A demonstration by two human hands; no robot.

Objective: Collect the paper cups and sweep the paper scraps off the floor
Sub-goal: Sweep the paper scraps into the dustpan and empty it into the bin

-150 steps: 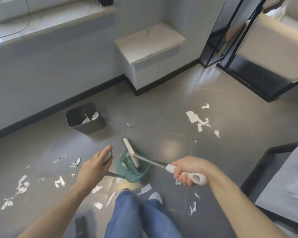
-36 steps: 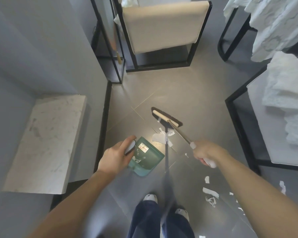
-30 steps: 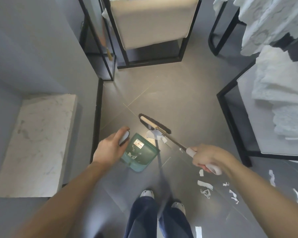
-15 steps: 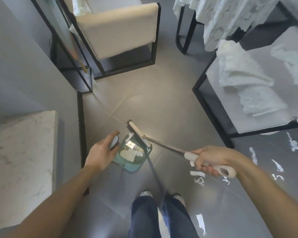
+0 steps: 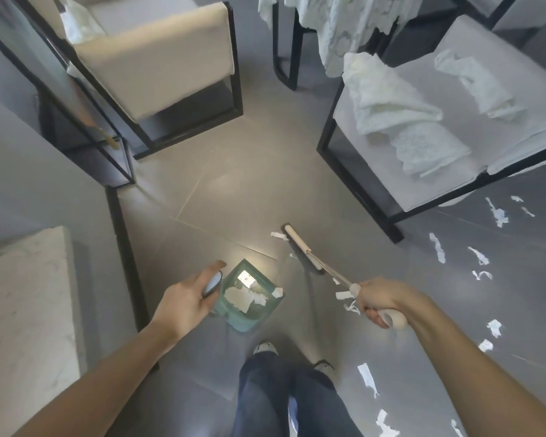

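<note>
Sweeping scraps, mid-stroke.
My left hand (image 5: 186, 299) grips the teal plastic dustpan's (image 5: 249, 298) handle; right hand (image 5: 380, 302) grips the white-handled broom (image 5: 303, 252), head beside white paper scraps (image 5: 437, 252).

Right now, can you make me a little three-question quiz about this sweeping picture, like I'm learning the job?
1. True or false: the green dustpan already has paper scraps in it.
2. Which hand grips the broom handle? A) left hand B) right hand C) both hands
3. Fill in: most loose scraps on the floor lie on the person's ______ side.

Key
1. True: white pieces sit inside the pan.
2. B: the right hand grips the white handle end, while the left hand holds the dustpan's handle.
3. Right.
</note>
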